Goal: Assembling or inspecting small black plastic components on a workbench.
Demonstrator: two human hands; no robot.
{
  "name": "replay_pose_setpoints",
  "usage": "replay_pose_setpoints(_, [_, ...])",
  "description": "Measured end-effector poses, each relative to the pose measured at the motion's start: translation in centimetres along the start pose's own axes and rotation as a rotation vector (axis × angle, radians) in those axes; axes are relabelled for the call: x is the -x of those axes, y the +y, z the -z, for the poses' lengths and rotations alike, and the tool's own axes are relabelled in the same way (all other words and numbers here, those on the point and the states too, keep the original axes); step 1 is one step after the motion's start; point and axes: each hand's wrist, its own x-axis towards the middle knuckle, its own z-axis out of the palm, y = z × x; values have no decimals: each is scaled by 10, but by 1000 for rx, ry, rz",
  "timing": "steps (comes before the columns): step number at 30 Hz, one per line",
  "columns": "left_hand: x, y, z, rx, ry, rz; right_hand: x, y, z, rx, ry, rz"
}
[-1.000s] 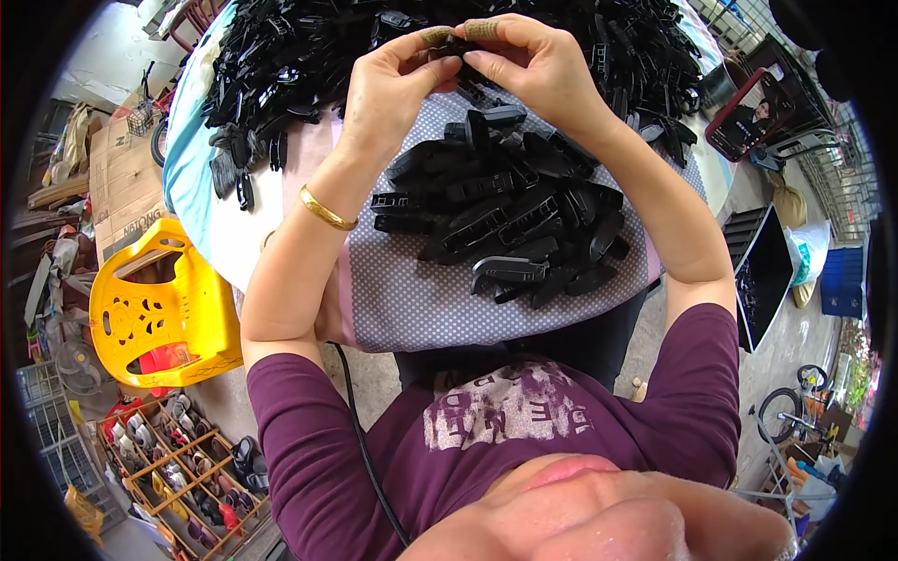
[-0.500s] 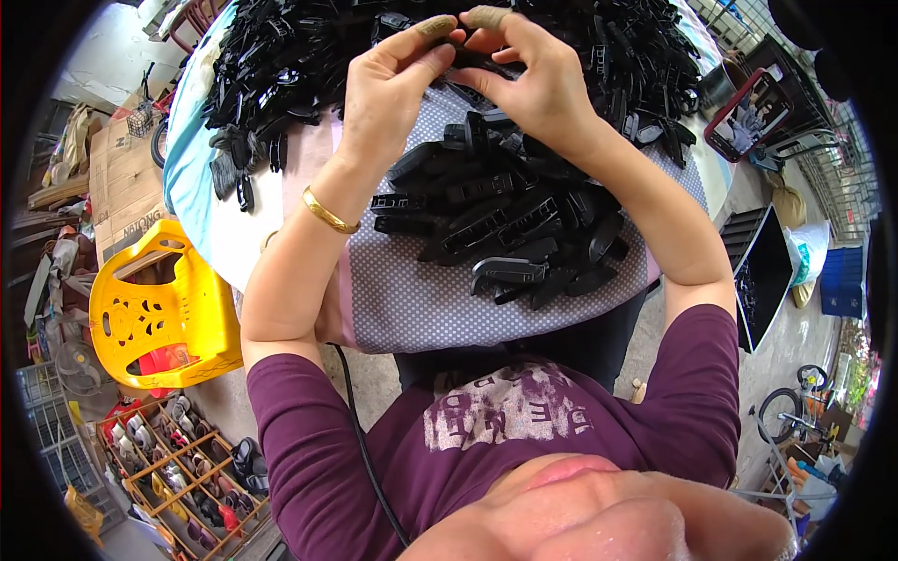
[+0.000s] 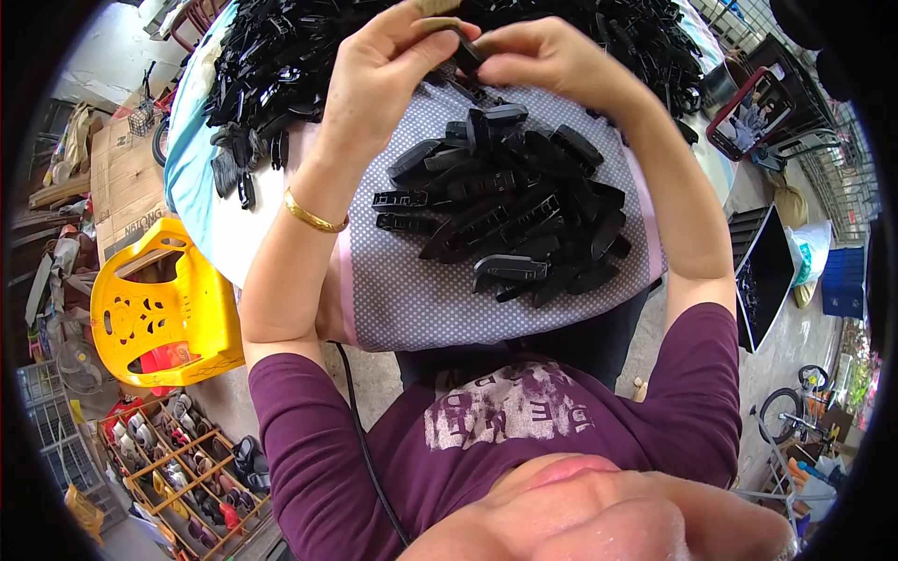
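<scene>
Near the far edge of view, a small black plastic piece (image 3: 467,52) sits between the two hands, above the far end of a grey dotted cloth (image 3: 398,313). The left hand (image 3: 379,75) pinches it between thumb and fingers; a tan finger cover (image 3: 437,7) wraps one fingertip, and a gold bangle (image 3: 316,213) circles the left wrist. The right hand (image 3: 566,64) comes in from the right, its thumb and index finger pinched on the piece's right end; its other fingers are partly hidden.

Nearer the person, a loose pile of black plastic casings (image 3: 505,210) lies on the cloth, between the forearms. A much larger heap of black parts (image 3: 267,70) covers the far side of the tabletop (image 3: 220,224). Right of that heap stands a phone (image 3: 753,117) with a lit screen; a yellow plastic chair (image 3: 210,313) stands to the left.
</scene>
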Motion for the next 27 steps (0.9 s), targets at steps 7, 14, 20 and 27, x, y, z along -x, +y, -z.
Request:
replay_pose_setpoints(7, [28, 5, -31, -683, -543, -277, -10, 38, 33, 202, 615, 358])
replay_pose_setpoints(14, [-3, -33, -8, -823, -227, -318, -14, 44, 15, 1053, 534, 388])
replay_pose_setpoints(20, [-11, -72, 13, -1064, -327, -378, -9, 34, 9, 1050, 509, 118])
replay_pose_setpoints(27, [-10, -58, 5, -718, -141, -156, 2, 33, 12, 954, 369, 41])
